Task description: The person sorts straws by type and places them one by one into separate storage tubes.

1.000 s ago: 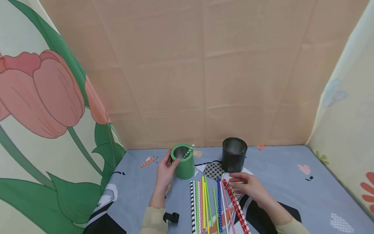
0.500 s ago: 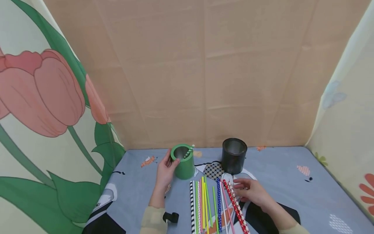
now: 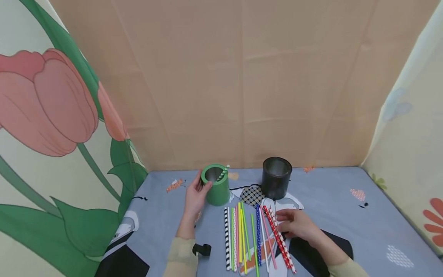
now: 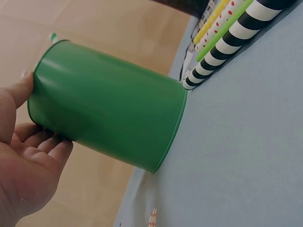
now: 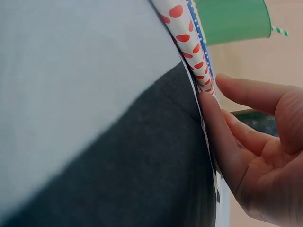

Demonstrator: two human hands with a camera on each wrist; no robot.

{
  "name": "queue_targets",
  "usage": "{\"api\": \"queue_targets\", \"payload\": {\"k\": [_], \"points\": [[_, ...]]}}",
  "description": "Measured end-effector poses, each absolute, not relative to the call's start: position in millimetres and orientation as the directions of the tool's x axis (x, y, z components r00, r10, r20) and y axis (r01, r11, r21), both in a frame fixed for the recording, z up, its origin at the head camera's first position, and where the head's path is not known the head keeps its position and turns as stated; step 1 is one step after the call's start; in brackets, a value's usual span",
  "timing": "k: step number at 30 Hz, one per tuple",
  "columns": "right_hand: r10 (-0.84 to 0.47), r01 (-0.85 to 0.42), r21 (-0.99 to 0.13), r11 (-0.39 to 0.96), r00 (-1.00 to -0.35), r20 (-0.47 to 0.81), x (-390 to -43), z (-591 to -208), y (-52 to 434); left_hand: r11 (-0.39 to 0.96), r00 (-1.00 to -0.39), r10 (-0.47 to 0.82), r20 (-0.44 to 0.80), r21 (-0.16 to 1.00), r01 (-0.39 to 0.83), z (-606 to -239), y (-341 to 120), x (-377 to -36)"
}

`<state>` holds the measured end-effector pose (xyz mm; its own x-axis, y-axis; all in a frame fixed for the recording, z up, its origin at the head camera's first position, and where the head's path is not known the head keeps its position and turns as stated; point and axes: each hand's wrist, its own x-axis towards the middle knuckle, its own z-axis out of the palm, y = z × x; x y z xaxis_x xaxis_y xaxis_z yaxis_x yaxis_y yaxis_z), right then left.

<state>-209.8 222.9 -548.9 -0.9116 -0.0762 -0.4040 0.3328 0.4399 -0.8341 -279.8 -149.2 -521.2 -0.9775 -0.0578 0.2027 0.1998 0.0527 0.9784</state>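
Note:
My left hand (image 3: 196, 198) grips the green cup (image 3: 219, 195) by its rim and side, thumb near the opening. A green-and-white striped straw (image 3: 223, 173) leans inside that cup. In the left wrist view the cup (image 4: 109, 106) stands on the cloth. Between the thumb and index finger of my right hand (image 3: 298, 225) is the end of a white straw with red spots (image 5: 189, 47), seemingly lightly pinched. This straw lies beside a red straw with white dots (image 3: 277, 234), at the right end of a row of straws.
A black cup (image 3: 277, 182) stands behind the straws. Striped, green, yellow, pink and blue straws (image 3: 240, 238) lie side by side between my forearms. The blue patterned cloth (image 3: 346, 215) covers the table, with a brown backdrop (image 3: 242, 96) behind.
My right hand has moved down and closed in on the spotted straw, its fingers drawing together. My left hand and the green cup hold still. The head view has tilted slightly.

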Motion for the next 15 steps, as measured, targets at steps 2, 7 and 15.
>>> {"api": "queue_targets", "payload": {"k": [2,7,15], "points": [[-0.069,0.347,-0.828,0.44,-0.907,-0.416,-208.7,-550.3,222.4,0.054,-0.978,-0.055,0.2,0.979,0.197,-520.8,-149.3,-278.4],[-0.086,0.343,-0.83,0.441,-0.904,-0.419,-207.7,-550.4,222.0,0.06,-0.978,-0.064,0.196,0.979,0.192,-518.6,-149.9,-279.5],[-0.107,0.31,-0.826,0.471,-0.909,-0.402,-206.9,-544.9,223.2,0.061,-0.98,-0.056,0.189,0.981,0.185,-515.1,-147.6,-281.0]]}}
